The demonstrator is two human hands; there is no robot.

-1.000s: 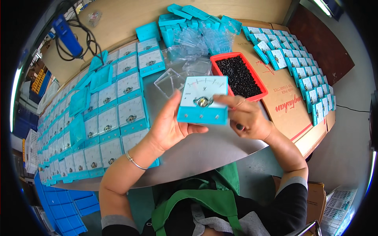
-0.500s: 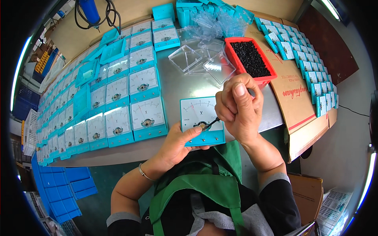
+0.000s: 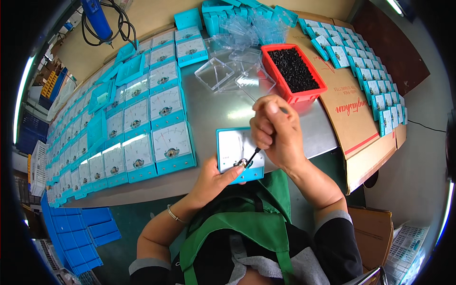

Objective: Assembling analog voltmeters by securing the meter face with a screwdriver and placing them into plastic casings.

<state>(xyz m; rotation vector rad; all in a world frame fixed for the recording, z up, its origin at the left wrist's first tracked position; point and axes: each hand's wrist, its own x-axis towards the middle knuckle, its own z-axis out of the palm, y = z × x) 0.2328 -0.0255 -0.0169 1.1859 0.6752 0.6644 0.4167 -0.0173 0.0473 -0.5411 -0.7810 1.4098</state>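
My left hand (image 3: 213,179) holds a turquoise panel voltmeter (image 3: 229,148) by its lower left side, thumb on the front near the coil mechanism. The meter has a white dial, partly washed out by glare, and no clear cover on it. My right hand (image 3: 279,130) is closed around a screwdriver, whose dark thin shaft (image 3: 254,155) slants down to the mechanism at the dial's lower middle. Most of the screwdriver's handle is hidden in my fist. I cannot tell exactly what the tip touches.
Rows of similar meters (image 3: 170,141) cover the table's left side. Clear plastic covers (image 3: 214,74) lie ahead, beside a red bin (image 3: 323,91) of small black parts. Smaller meters (image 3: 338,56) stand on cardboard (image 3: 349,123) at right. A blue power tool (image 3: 97,19) hangs at the far left.
The voltmeter has tilted, and glare now covers part of its dial. My right hand has shifted slightly left and down, with the screwdriver shaft steeper. The whole view has moved a little.
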